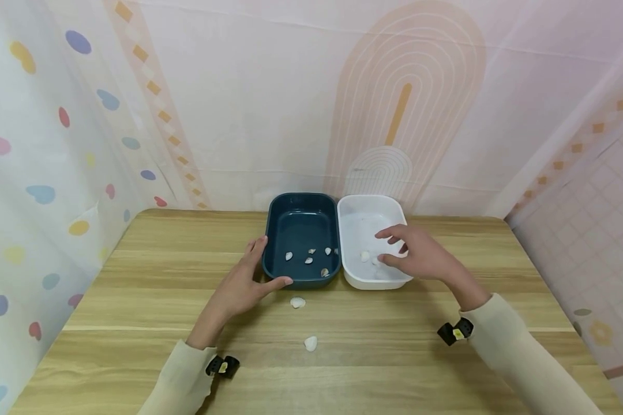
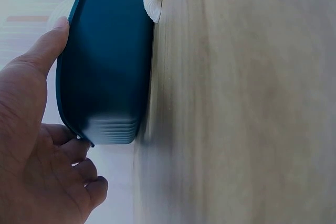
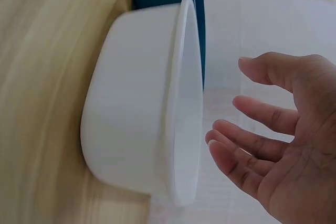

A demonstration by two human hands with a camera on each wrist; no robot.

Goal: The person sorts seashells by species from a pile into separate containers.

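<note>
A dark blue tray (image 1: 301, 227) and a white tray (image 1: 353, 222) stand side by side at the back of a wooden table (image 1: 394, 357). Several small white shells (image 1: 309, 259) lie in the blue tray, and at least one shell (image 1: 365, 256) in the white one. My left hand (image 1: 262, 271) rests against the blue tray's near left corner, thumb along its front wall, fingers along its side. In the left wrist view that hand (image 2: 42, 103) touches the blue tray (image 2: 105, 61). My right hand (image 1: 386, 246) hovers over the white tray with spread fingers, holding nothing. The right wrist view shows the right hand (image 3: 252, 108) beside the white tray (image 3: 136, 103).
Two loose shells lie on the table in front of the trays, one (image 1: 297, 302) close to the blue tray and one (image 1: 310, 343) nearer me. The first shell (image 2: 153, 2) shows at the tray's base in the left wrist view. Patterned fabric walls enclose the table on three sides.
</note>
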